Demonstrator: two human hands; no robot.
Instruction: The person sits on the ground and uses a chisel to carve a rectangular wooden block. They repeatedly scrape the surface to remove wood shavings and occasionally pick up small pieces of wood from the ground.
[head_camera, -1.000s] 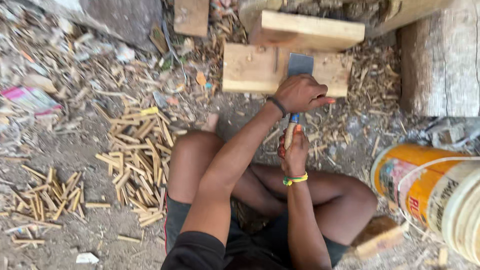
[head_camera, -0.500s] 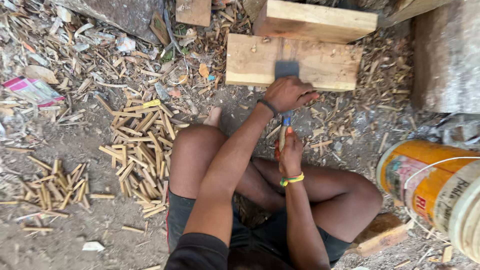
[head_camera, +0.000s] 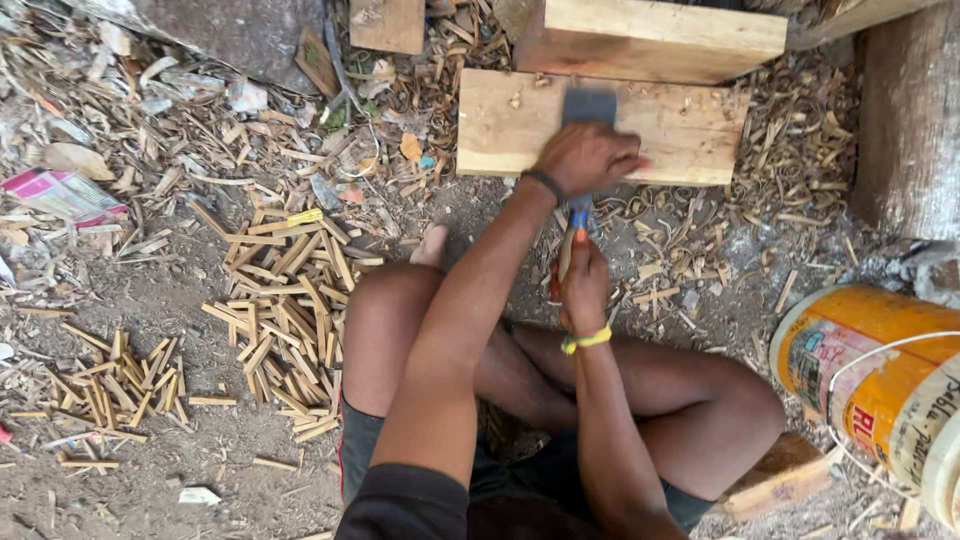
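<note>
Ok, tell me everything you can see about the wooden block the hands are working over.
The wooden block is a pale, rough-sawn rectangular plank lying flat on the littered ground, long side across the view. A second, thicker block sits against its far edge. A dark flat blade lies over its top face, with the left hand pressing above it; the right hand grips the blue and orange handle nearer the body. Curled shavings lie beside it.

We sit in an outdoor woodworking spot: bare dirt ground (head_camera: 150, 300), wood shavings (head_camera: 790, 130), cut sticks (head_camera: 290, 320), timber blocks (head_camera: 510, 125).
</note>
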